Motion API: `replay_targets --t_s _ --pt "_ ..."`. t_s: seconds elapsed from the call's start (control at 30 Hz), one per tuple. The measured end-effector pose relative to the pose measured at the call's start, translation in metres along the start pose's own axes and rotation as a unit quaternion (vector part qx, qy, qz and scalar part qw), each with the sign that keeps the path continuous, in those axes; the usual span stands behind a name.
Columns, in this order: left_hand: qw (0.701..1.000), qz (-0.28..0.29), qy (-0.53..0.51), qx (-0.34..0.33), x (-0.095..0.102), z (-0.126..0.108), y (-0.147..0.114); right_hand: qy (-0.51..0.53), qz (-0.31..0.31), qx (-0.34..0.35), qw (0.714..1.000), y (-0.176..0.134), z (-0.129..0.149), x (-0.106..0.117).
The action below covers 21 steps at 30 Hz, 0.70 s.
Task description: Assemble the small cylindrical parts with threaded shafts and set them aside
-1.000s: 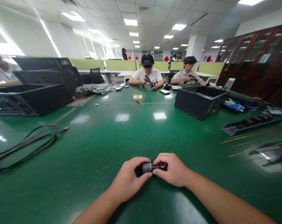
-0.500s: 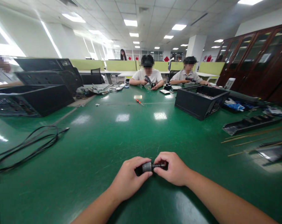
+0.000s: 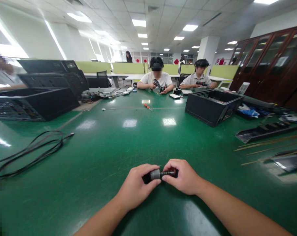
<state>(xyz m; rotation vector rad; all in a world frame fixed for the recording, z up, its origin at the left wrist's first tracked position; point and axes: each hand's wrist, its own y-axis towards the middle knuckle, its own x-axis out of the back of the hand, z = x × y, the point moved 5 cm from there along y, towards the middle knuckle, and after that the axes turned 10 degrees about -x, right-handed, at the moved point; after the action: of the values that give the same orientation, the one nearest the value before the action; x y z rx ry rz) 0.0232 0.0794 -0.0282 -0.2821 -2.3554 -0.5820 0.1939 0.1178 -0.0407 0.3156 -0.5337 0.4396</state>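
Observation:
My left hand [image 3: 136, 185] grips a small part that looks like a motor, a grey metal cylinder [image 3: 155, 174] with dark ends. From the cylinder's right side sticks out a thin, dark, ridged shaft [image 3: 168, 173]. My right hand [image 3: 184, 177] is curled around that shaft, with thumb and index fingertip closed near its base. The part lies level between both hands, low over the near side of the green table [image 3: 119, 147]. Fingers hide the cylinder's left end and some of the shaft.
Black cables [image 3: 52, 147] lie on the left, near a dark computer case [image 3: 40, 101]. Another open case [image 3: 207, 108] stands right of centre. An orange screwdriver [image 3: 147, 106] lies farther off. Metal trim [image 3: 261, 129] and thin rods [image 3: 263, 146] are at right. Two people sit opposite with tools.
Both hands keep nearly the same hold on the part. The view has shifted slightly. The shaft shows a little more clearly between the right fingers.

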Motion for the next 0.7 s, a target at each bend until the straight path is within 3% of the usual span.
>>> replay_targets --t_s 0.7 --pt "1.000 -0.009 0.011 -0.005 0.0021 0.0005 0.0004 0.005 -0.007 -0.019 1.000 -0.0011 -0.0014 0.0021"
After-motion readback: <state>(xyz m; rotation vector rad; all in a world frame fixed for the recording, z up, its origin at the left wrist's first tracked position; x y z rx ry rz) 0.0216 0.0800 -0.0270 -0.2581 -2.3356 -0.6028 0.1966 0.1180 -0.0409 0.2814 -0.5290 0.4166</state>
